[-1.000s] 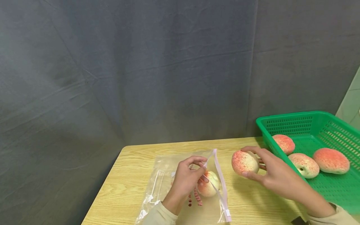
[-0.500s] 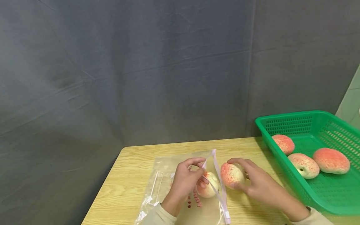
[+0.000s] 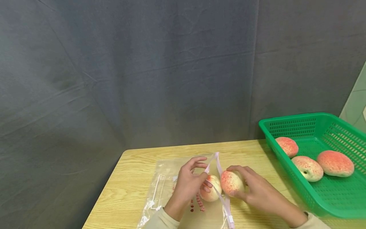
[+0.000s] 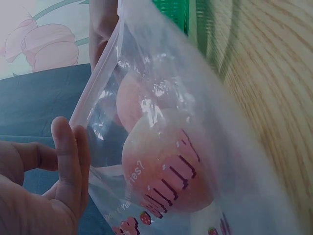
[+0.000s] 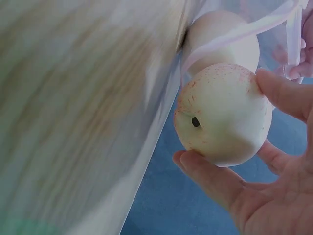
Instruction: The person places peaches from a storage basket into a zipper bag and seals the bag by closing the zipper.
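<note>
A clear zip bag (image 3: 160,187) with a pink zipper strip and printed lettering lies on the table, its mouth parted toward the right. One peach (image 3: 211,192) sits inside it, seen through the film in the left wrist view. My left hand (image 3: 189,181) pinches the upper edge of the bag's mouth between thumb and fingers. At the opening, my right hand (image 3: 251,187) grips a second peach (image 3: 231,183) by its sides, close against the zipper strip. In the right wrist view this peach (image 5: 225,117) shows a dark stem hole and overlaps the bagged one.
A green basket (image 3: 311,203) stands on the right with 3 peaches, one of them a flatter peach (image 3: 335,163). The wooden table (image 3: 123,178) ends at a grey cloth (image 3: 183,79) behind.
My right hand has carried its peach left and slightly down, from near the basket to the bag's mouth. The left hand keeps its pinch on the bag edge.
</note>
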Demonstrator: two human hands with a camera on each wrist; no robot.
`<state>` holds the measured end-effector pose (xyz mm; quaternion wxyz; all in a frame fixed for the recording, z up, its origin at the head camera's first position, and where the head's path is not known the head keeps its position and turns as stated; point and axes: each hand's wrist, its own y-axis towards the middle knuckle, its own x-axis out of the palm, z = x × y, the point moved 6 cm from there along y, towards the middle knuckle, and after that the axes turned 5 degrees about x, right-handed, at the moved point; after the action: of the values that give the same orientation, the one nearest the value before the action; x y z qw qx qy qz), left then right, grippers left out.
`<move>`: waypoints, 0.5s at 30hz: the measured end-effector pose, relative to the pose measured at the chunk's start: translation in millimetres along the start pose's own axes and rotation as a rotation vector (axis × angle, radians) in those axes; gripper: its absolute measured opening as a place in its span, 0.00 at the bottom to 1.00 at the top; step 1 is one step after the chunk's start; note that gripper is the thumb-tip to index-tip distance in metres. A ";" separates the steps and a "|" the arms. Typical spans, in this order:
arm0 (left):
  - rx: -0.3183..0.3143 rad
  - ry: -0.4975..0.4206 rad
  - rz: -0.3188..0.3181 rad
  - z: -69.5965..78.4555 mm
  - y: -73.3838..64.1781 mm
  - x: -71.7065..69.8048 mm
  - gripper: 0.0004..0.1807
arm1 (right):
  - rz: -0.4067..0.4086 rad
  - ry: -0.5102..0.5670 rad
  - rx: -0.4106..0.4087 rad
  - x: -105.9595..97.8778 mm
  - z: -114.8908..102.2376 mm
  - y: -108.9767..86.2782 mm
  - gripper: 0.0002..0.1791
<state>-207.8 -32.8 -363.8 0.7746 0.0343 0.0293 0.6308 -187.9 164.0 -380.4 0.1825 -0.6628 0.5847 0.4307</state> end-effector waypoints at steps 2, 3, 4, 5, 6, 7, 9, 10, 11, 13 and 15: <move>0.002 0.000 0.003 0.5 0.2 0.0 0.28 | 0.009 -0.004 -0.008 0.5 -3.1 -0.4 0.32; 0.003 0.000 0.004 0.7 0.3 0.1 0.28 | 0.012 -0.003 -0.015 0.9 -4.7 -0.7 0.32; 0.006 0.001 0.004 0.8 0.4 0.1 0.27 | 0.013 0.000 -0.021 1.4 -6.3 -1.1 0.33; 0.007 0.006 0.003 0.9 0.4 0.2 0.26 | 0.010 0.003 -0.026 2.1 -7.8 -1.7 0.33; 0.007 0.014 0.005 0.9 0.2 0.2 0.25 | 0.004 0.006 -0.020 2.9 -9.0 -2.4 0.33; 0.007 0.019 0.003 0.8 0.1 0.3 0.23 | -0.001 0.010 -0.021 3.8 -10.0 -3.1 0.33; 0.005 0.032 -0.001 0.3 -0.5 0.5 0.20 | -0.015 0.017 -0.020 5.3 -11.2 -4.3 0.34; 0.003 0.036 -0.005 0.0 -0.9 0.7 0.19 | -0.020 0.018 -0.017 6.3 -11.4 -4.7 0.34; 0.001 0.041 -0.008 -0.3 -1.3 0.7 0.18 | -0.025 0.017 -0.013 7.4 -11.3 -5.0 0.34; -0.002 0.038 -0.013 -0.8 -1.8 1.0 0.18 | -0.029 0.013 -0.009 9.3 -10.5 -5.1 0.34; -0.004 0.029 -0.016 -1.2 -2.3 1.2 0.20 | -0.030 0.014 -0.004 10.9 -9.3 -4.4 0.33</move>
<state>-205.5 -32.0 -365.2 0.7793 0.0232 0.0395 0.6250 -181.0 151.4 -384.9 0.1835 -0.6747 0.5753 0.4244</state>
